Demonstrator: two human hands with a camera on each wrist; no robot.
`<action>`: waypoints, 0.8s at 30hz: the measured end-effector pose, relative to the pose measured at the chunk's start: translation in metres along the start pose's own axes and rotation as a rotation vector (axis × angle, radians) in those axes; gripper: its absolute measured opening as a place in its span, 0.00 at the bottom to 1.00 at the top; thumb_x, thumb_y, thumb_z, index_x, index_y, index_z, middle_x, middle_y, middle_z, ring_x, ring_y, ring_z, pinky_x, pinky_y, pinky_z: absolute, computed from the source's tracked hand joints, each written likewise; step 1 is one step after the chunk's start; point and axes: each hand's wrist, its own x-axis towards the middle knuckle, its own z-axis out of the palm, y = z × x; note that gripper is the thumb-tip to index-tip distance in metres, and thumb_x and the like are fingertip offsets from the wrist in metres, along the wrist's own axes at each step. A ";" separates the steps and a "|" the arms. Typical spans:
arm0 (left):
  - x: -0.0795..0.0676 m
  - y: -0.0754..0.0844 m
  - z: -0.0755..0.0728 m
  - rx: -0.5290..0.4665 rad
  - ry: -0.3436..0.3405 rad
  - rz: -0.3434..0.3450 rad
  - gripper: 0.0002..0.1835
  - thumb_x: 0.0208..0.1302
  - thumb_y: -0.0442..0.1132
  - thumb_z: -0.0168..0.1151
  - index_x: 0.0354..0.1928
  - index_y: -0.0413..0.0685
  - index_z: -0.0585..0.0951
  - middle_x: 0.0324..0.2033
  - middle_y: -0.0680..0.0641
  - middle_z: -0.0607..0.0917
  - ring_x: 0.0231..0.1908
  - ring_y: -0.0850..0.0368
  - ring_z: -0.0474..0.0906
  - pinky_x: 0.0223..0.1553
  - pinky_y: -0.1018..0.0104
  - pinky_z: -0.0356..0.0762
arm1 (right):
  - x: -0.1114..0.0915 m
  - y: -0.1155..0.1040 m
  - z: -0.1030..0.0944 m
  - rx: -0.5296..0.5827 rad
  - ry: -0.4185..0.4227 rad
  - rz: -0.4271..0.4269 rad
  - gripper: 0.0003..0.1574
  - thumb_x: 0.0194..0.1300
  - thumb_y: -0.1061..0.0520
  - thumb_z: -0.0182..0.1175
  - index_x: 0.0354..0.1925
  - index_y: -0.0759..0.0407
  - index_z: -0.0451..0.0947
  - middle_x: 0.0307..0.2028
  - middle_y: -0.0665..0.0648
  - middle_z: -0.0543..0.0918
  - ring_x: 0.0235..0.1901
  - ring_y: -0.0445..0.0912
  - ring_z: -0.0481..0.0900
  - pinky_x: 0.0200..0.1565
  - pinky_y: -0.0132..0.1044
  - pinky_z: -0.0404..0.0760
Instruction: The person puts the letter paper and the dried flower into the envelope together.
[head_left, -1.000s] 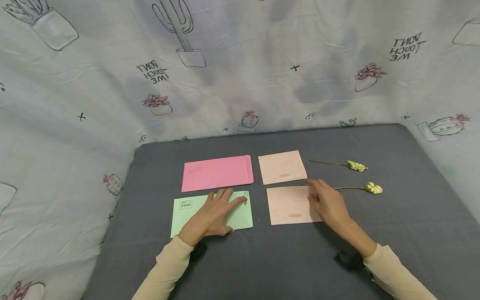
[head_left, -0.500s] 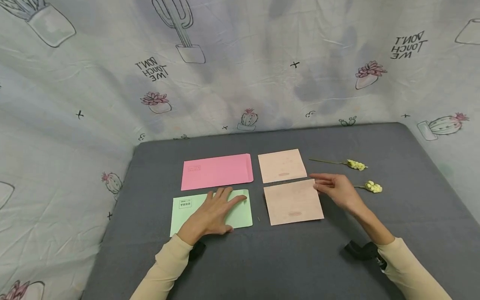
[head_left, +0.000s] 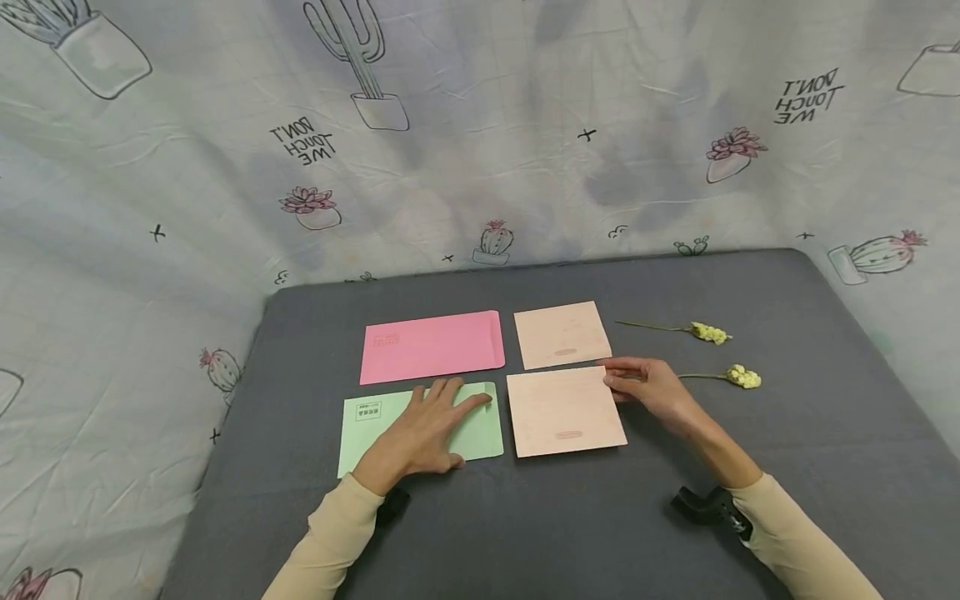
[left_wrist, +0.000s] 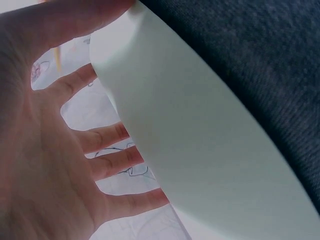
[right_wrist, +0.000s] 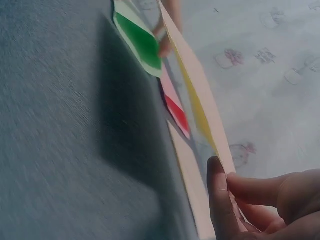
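**Corner Grip: Handling and Orientation**

We locate the near peach card to the left of the right hand and toward us. This hand pinches its far right corner between thumb and fingers, and the right wrist view shows the card raised off the tabletop at the gripped side. Its long axis runs from left to right, the right end slightly farther off; a small printed mark faces us along the near edge.

We judge it light, thin and fairly stiff, prone to creasing rather than breaking. We recommend holding it by a corner or short edge, without hard pressure.

The left hand rests with fingers spread across the green envelope, whose long axis also runs sideways.

Beyond the right hand, two yellow flowers lie to its right and a far peach card to its left. Beyond the left hand lies a pink envelope.
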 end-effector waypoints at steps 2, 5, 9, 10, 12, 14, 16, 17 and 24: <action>0.001 0.001 -0.001 -0.005 -0.006 -0.003 0.49 0.32 0.56 0.74 0.62 0.66 0.62 0.56 0.44 0.64 0.55 0.49 0.60 0.49 0.46 0.62 | 0.002 0.000 0.005 0.028 -0.016 0.002 0.27 0.62 0.57 0.56 0.57 0.68 0.67 0.48 0.68 0.74 0.39 0.43 0.79 0.41 0.38 0.78; 0.002 0.001 -0.003 -0.008 -0.012 -0.004 0.49 0.33 0.56 0.73 0.62 0.66 0.61 0.56 0.44 0.64 0.55 0.48 0.60 0.50 0.45 0.61 | 0.006 -0.002 0.012 0.046 -0.029 0.006 0.25 0.62 0.58 0.57 0.56 0.68 0.69 0.45 0.67 0.74 0.38 0.44 0.79 0.40 0.38 0.79; 0.003 0.001 -0.006 -0.002 -0.008 -0.008 0.50 0.32 0.56 0.74 0.63 0.67 0.61 0.56 0.44 0.64 0.55 0.49 0.61 0.50 0.46 0.61 | 0.012 -0.005 0.019 0.032 -0.018 0.011 0.22 0.61 0.60 0.57 0.53 0.67 0.71 0.41 0.65 0.75 0.35 0.44 0.79 0.38 0.37 0.79; 0.004 0.001 -0.006 -0.001 -0.006 -0.010 0.50 0.32 0.56 0.74 0.63 0.67 0.61 0.56 0.45 0.65 0.54 0.49 0.61 0.50 0.46 0.61 | 0.013 -0.005 0.020 0.023 -0.015 0.005 0.22 0.61 0.60 0.57 0.53 0.68 0.70 0.41 0.65 0.75 0.35 0.44 0.79 0.38 0.37 0.79; 0.004 0.001 -0.007 0.003 -0.005 -0.009 0.50 0.32 0.56 0.74 0.63 0.67 0.61 0.55 0.45 0.65 0.54 0.49 0.61 0.50 0.47 0.61 | 0.016 -0.006 0.022 0.018 0.000 0.006 0.21 0.61 0.61 0.56 0.52 0.68 0.71 0.39 0.64 0.75 0.33 0.44 0.79 0.37 0.37 0.80; 0.003 0.001 -0.008 0.000 -0.008 -0.008 0.49 0.32 0.56 0.73 0.63 0.67 0.61 0.55 0.45 0.65 0.54 0.49 0.61 0.50 0.47 0.61 | 0.017 -0.005 0.022 0.021 0.014 0.013 0.20 0.61 0.62 0.56 0.51 0.69 0.71 0.38 0.64 0.76 0.33 0.44 0.78 0.36 0.37 0.80; 0.003 0.001 -0.008 -0.004 -0.012 -0.008 0.49 0.32 0.56 0.73 0.62 0.67 0.61 0.56 0.45 0.65 0.54 0.50 0.61 0.50 0.47 0.61 | 0.019 -0.005 0.023 0.028 0.013 0.016 0.20 0.61 0.63 0.56 0.51 0.70 0.70 0.38 0.65 0.76 0.33 0.44 0.78 0.36 0.37 0.80; 0.003 0.001 -0.008 -0.007 -0.013 -0.009 0.49 0.33 0.55 0.73 0.62 0.67 0.61 0.55 0.44 0.65 0.54 0.49 0.61 0.50 0.47 0.61 | 0.020 -0.005 0.024 0.038 0.014 0.023 0.20 0.61 0.63 0.56 0.51 0.70 0.70 0.38 0.65 0.76 0.33 0.44 0.78 0.36 0.37 0.80; 0.003 0.000 -0.009 -0.019 -0.024 -0.016 0.48 0.34 0.55 0.73 0.63 0.67 0.61 0.56 0.44 0.64 0.55 0.49 0.61 0.51 0.45 0.60 | 0.023 -0.006 0.032 0.038 0.013 0.021 0.21 0.61 0.63 0.57 0.51 0.71 0.70 0.38 0.66 0.76 0.33 0.45 0.77 0.35 0.36 0.80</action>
